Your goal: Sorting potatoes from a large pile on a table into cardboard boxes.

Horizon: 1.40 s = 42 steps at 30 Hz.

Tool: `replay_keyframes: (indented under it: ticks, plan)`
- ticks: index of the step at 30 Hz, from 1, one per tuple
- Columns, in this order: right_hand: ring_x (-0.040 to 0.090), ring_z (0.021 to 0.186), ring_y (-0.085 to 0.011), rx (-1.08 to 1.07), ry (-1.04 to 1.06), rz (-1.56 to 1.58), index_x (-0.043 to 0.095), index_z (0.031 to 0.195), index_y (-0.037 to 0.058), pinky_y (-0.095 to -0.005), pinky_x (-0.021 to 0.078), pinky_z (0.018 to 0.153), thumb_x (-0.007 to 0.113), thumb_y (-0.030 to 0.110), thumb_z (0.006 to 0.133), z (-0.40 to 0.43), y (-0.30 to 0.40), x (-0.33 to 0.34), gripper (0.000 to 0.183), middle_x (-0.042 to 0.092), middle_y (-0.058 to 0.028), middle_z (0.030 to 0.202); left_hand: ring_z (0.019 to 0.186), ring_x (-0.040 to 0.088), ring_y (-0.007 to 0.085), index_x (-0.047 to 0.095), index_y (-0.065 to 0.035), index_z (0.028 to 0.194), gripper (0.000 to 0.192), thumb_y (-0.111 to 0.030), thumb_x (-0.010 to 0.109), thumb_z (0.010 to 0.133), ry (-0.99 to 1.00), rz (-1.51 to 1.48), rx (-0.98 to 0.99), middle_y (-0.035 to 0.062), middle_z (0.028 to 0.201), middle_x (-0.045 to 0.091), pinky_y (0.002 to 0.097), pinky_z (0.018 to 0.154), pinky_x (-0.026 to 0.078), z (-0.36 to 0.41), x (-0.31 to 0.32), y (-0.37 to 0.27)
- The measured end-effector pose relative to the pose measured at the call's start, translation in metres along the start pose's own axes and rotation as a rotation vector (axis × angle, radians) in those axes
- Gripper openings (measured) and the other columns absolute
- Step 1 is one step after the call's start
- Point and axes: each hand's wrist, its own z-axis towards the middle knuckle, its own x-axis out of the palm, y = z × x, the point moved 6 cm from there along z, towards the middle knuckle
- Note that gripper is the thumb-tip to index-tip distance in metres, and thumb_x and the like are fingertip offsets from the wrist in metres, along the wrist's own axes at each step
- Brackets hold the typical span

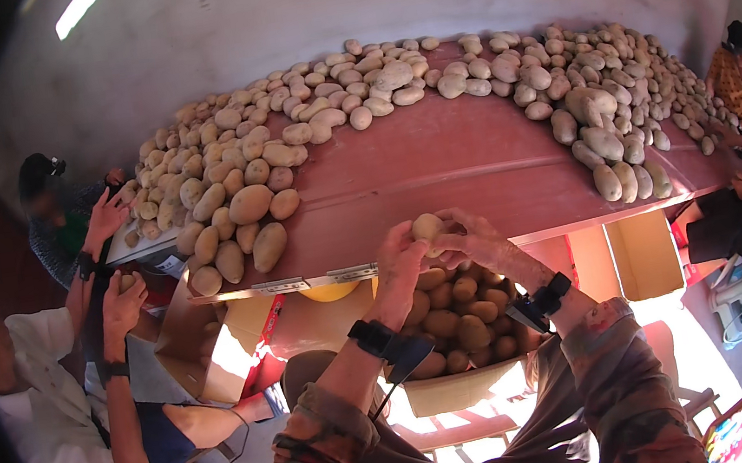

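Note:
A pale potato (427,227) is held up between my two hands, just over the near edge of the reddish-brown table (399,178). My left hand (399,259) grips its left side with thumb and fingers. On the other side, the fingers of my right hand (473,235) close around it and partly cover its lower part. Directly below my hands, between my knees, a cardboard box (458,388) holds many potatoes (472,332). Both wrists wear black straps with small devices attached.
Potato heaps (221,160) cover the table's left and far sides; another heap (604,81) lies right. A co-worker at left (47,386) holds a potato (127,283) beside a cardboard box (196,346). Other people sit at far left and right. A metal hinge (353,273) lines the table edge.

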Motion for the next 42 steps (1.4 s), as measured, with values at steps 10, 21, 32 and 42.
replay_keyframes:
  ticks: [10, 21, 32, 42]
  plan:
    - [0.061, 0.099, -0.0178, -0.093, 0.217, 0.257, 0.038, 0.135, 0.0051, -0.0293, 0.0533, 0.084, 0.054, 0.007, 0.09, -0.004, 0.017, 0.03, 0.048, 0.055, -0.0127, 0.116, 0.093, 0.059, 0.0184, 0.043, 0.0031, 0.129, 0.06, -0.013, 0.067, 0.077, -0.038, 0.049, 0.207, 0.0135, 0.109, 0.057, 0.029, 0.075, 0.05, 0.005, -0.027, -0.008]
    - [0.062, 0.099, -0.0192, -0.007, 0.219, 0.094, 0.045, 0.131, 0.0056, -0.0289, 0.0543, 0.08, 0.054, 0.013, 0.092, 0.006, 0.007, 0.033, 0.041, 0.056, -0.0123, 0.117, 0.083, 0.059, 0.0155, 0.058, 0.0015, 0.112, 0.049, -0.019, 0.07, 0.07, -0.179, 0.839, 0.293, 0.0087, 0.098, 0.06, 0.0288, 0.071, 0.049, 0.028, -0.07, -0.05]
    - [0.063, 0.075, -0.0138, -0.018, 0.057, -0.127, 0.058, 0.114, 0.0012, -0.0249, 0.0547, 0.061, 0.056, 0.014, 0.088, 0.01, 0.002, 0.009, 0.029, 0.062, -0.0083, 0.085, 0.073, 0.06, 0.0107, 0.061, -0.0055, 0.111, 0.044, -0.03, 0.067, 0.076, -0.204, 0.425, 0.071, 0.0062, 0.096, 0.062, 0.0232, 0.051, 0.046, 0.028, -0.085, -0.047]
    - [0.062, 0.064, -0.0098, -0.021, 0.07, -0.16, 0.059, 0.113, 0.0052, -0.0203, 0.0437, 0.047, 0.056, 0.021, 0.09, 0.007, 0.006, 0.01, 0.028, 0.064, -0.0055, 0.081, 0.072, 0.06, 0.0124, 0.061, -0.0023, 0.109, 0.049, -0.04, 0.062, 0.079, -0.213, 0.446, 0.055, 0.0065, 0.091, 0.063, 0.0229, 0.049, 0.044, 0.019, -0.093, -0.053]
